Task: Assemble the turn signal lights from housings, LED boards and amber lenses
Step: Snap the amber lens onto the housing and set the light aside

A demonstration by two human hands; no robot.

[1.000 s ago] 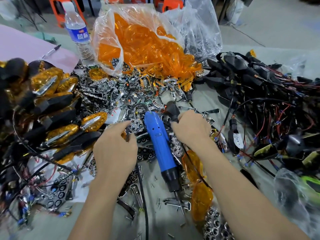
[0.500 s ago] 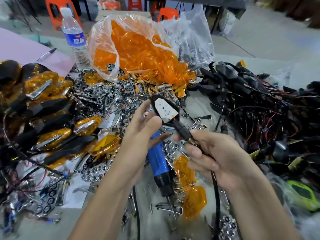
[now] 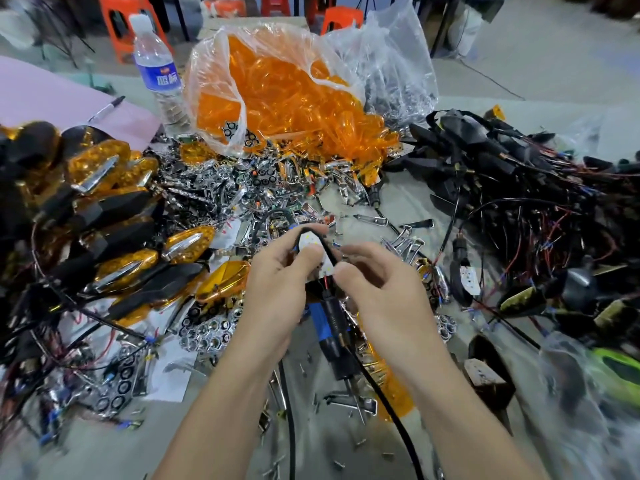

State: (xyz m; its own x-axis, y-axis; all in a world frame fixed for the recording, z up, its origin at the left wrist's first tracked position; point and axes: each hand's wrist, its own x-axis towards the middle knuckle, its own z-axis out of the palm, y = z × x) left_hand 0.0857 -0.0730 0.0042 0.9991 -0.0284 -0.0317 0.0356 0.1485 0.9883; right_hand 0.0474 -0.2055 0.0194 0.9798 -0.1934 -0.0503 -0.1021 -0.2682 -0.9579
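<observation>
Cable (image 3: 391, 414): black, runs from the housing stem toward me, passing just right of the blue screwdriver's tip.
Counter (image 3: 339, 452): grey, with small loose screws scattered around the screwdriver's tip.
Blue screwdriver (image 3: 317, 318): lies on the counter beneath my hands, bit end pointing toward me.
Amber lens (image 3: 393, 393): loose, just right of the screwdriver's tip.
My left hand (image 3: 277, 289): above the screwdriver on its left, fingers wrapped around the housing, thumb pressing on the LED board.
My right hand (image 3: 377, 289): above the screwdriver on its right, fingers curled, thumb pinching the housing's near edge.
Housing (image 3: 332, 315): black, held between both hands directly over the screwdriver, stem toward me.
LED board (image 3: 306, 241): white, seated in the housing's open face, partly under my left thumb.
Second amber lens (image 3: 221, 282): on the counter, left of the screwdriver.
Finished lights (image 3: 104, 220): heaped well left of the screwdriver.
Wired housings (image 3: 519, 202): black tangle well right of the screwdriver.
Chrome parts (image 3: 242, 195): spread beyond the screwdriver.
Bag of amber lenses (image 3: 277, 91): farther back, beyond the chrome parts.
Water bottle (image 3: 156, 71): upright, far beyond the screwdriver and left of the bag.
</observation>
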